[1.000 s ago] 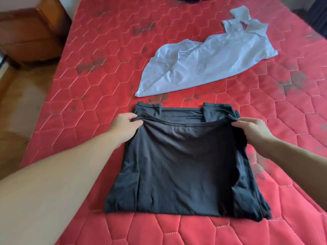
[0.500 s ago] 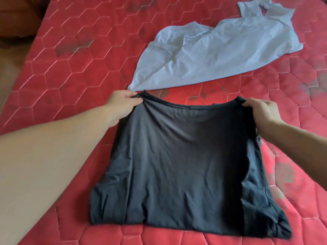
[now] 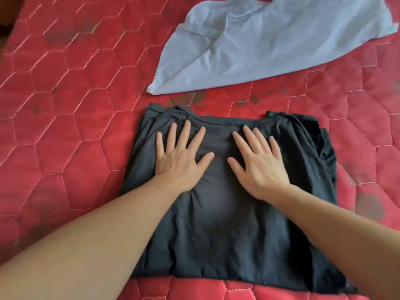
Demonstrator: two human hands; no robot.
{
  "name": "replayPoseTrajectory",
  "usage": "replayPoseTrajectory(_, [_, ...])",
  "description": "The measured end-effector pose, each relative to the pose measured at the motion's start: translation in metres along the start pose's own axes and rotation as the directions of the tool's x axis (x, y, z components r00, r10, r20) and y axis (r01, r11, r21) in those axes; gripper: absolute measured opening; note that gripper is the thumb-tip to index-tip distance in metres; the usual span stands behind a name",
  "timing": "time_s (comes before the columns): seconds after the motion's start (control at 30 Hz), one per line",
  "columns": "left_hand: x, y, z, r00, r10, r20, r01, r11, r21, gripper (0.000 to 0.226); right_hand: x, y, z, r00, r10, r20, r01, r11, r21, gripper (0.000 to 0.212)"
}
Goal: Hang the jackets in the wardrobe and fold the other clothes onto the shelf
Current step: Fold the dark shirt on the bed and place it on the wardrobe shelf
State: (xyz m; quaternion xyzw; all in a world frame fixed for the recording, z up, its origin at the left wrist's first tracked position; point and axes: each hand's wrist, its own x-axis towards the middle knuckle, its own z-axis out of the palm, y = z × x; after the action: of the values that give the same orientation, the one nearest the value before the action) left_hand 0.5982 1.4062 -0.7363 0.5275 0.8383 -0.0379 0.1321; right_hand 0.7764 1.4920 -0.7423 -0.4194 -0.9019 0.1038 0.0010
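Your left hand and right hand press flat, fingers spread, side by side on the folded dark garment lying on the red quilted mattress, near the pale blue shirt.

No text, label, brand, number or sign can be read anywhere in the view. The dark shirt near the middle, the pale shirt at the far right and the red mattress under them show only plain cloth and stitched hexagons.
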Motion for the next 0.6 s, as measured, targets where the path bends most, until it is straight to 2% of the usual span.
replayPoseTrajectory(0.13, [0.013, -0.017, 0.000, 0.999, -0.024, -0.022, 0.025, 0.999, 0.021, 0.067, 0.013, 0.036, -0.006, 0.999, 0.050, -0.014, -0.050, 0.999, 0.002, 0.074])
replayPoseTrajectory(0.27, [0.024, -0.020, -0.005, 0.994, -0.077, -0.074, 0.070, 0.993, -0.094, 0.066, 0.024, 0.059, -0.015, 0.986, 0.155, -0.053, -0.155, 0.988, 0.016, 0.068])
replayPoseTrajectory(0.47, [0.040, -0.033, -0.003, 0.990, -0.140, -0.026, 0.141, 0.990, 0.026, 0.067, 0.031, 0.081, -0.012, 0.984, 0.178, 0.010, -0.178, 0.983, -0.043, 0.066])
replayPoseTrajectory(0.53, [0.030, -0.027, -0.004, 0.994, -0.070, -0.088, 0.074, 0.996, 0.053, 0.067, 0.033, 0.076, -0.016, 0.981, 0.192, 0.000, -0.191, 0.979, -0.069, 0.063])
replayPoseTrajectory(0.6, [0.005, -0.008, 0.000, 0.985, 0.062, -0.159, -0.059, 0.998, 0.022, 0.068, 0.021, 0.056, -0.021, 0.988, 0.151, -0.044, -0.154, 0.984, -0.088, 0.063])
